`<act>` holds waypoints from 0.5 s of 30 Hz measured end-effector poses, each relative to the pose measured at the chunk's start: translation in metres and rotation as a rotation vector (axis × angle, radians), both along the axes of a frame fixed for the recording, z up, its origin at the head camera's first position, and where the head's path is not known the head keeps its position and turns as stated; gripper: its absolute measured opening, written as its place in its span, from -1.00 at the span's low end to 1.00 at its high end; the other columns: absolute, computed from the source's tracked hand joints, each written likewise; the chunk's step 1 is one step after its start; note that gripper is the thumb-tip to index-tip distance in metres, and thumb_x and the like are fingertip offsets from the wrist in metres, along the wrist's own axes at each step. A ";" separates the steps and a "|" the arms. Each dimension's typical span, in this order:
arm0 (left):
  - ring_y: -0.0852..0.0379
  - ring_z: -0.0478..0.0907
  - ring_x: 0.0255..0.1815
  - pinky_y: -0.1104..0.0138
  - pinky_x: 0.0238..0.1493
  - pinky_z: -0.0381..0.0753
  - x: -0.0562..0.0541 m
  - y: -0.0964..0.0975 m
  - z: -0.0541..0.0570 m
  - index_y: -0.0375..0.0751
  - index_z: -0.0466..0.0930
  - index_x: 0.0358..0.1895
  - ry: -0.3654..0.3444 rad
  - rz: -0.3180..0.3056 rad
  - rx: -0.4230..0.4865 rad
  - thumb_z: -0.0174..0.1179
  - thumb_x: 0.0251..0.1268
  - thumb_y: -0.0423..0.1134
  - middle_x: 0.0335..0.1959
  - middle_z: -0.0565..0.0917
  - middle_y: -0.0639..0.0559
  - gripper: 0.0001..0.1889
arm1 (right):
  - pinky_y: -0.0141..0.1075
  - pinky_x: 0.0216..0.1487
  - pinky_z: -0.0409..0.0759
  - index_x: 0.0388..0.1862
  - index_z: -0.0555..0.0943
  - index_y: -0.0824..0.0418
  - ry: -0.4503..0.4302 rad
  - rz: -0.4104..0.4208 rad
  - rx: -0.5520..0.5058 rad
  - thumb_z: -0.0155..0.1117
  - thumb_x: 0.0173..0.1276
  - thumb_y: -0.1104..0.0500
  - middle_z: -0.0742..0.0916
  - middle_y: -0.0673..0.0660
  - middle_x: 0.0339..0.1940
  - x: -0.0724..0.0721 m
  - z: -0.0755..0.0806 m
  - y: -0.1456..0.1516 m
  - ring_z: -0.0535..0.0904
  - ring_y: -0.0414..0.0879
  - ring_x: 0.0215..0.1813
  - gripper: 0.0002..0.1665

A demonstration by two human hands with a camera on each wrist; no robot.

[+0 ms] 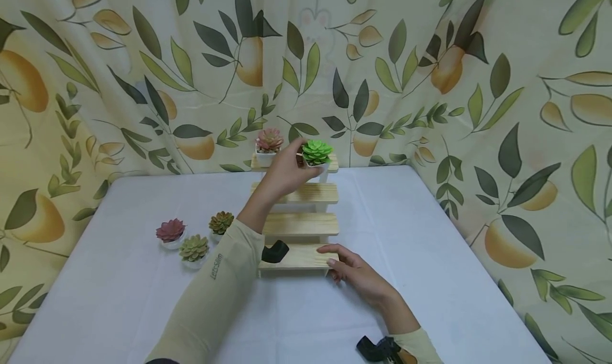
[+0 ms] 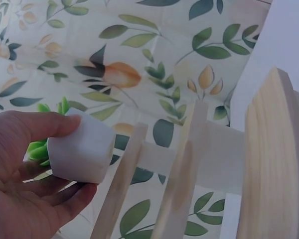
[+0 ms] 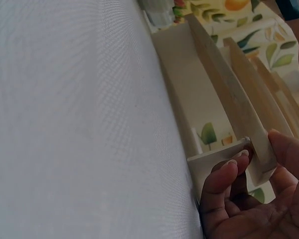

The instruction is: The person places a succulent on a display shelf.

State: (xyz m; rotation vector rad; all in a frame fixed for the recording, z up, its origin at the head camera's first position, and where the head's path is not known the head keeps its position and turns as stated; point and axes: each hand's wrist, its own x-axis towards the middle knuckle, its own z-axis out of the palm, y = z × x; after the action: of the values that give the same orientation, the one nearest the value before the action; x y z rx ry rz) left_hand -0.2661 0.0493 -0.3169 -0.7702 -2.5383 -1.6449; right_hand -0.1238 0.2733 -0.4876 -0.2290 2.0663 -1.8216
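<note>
My left hand [image 1: 287, 170] pinches a bright green artificial succulent [image 1: 317, 152] by its white pot [image 2: 82, 145], thumb on one side and fingers on the other. The pot is at the right end of the top step of a tiered wooden stand [image 1: 301, 224]; whether it touches the step I cannot tell. At that step's left end sits a pink succulent [image 1: 269, 141] in a white pot. My right hand [image 1: 362, 279] grips the right end of the lowest step [image 3: 261, 159], thumb above and fingers curled below.
Left of the stand, three potted succulents stand on the white-covered table [image 1: 110, 279]: a dark pink one [image 1: 170, 230], a pale green one [image 1: 193, 248] and a reddish-green one [image 1: 221, 222], partly behind the left sleeve. A leaf-and-fruit patterned curtain [image 1: 306, 77] hangs behind.
</note>
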 end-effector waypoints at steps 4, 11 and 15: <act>0.01 0.57 0.03 0.18 0.01 0.61 -0.007 0.005 0.005 -0.20 0.41 0.39 0.001 -0.016 -0.015 0.46 0.30 -0.26 0.14 0.60 -0.10 -0.37 | -0.31 -0.25 0.49 0.44 0.50 0.08 -0.003 -0.008 -0.006 0.15 0.65 0.03 0.54 0.17 -0.17 0.000 0.001 0.001 0.48 0.02 -0.22 -0.53; 0.00 0.56 0.03 0.19 -0.01 0.61 -0.018 0.009 0.007 -0.22 0.37 0.42 -0.040 -0.019 -0.020 0.45 0.32 -0.27 0.17 0.58 -0.14 -0.34 | -0.31 -0.24 0.49 0.44 0.50 0.07 -0.012 -0.008 0.001 0.16 0.64 0.01 0.54 0.18 -0.14 0.000 -0.001 0.001 0.49 0.02 -0.21 -0.53; 0.00 0.54 0.03 0.21 -0.01 0.60 -0.021 0.010 0.005 -0.22 0.38 0.42 -0.050 -0.004 -0.024 0.46 0.31 -0.28 0.18 0.57 -0.14 -0.34 | -0.31 -0.24 0.48 0.44 0.51 0.07 -0.010 -0.004 -0.002 0.16 0.64 0.01 0.54 0.19 -0.11 -0.001 -0.001 0.001 0.49 0.02 -0.20 -0.52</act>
State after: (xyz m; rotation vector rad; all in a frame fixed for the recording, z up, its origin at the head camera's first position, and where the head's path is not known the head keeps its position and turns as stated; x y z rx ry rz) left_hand -0.2874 0.0595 -0.3118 -0.7455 -2.5968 -1.6587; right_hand -0.1244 0.2745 -0.4882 -0.2165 2.0599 -1.8232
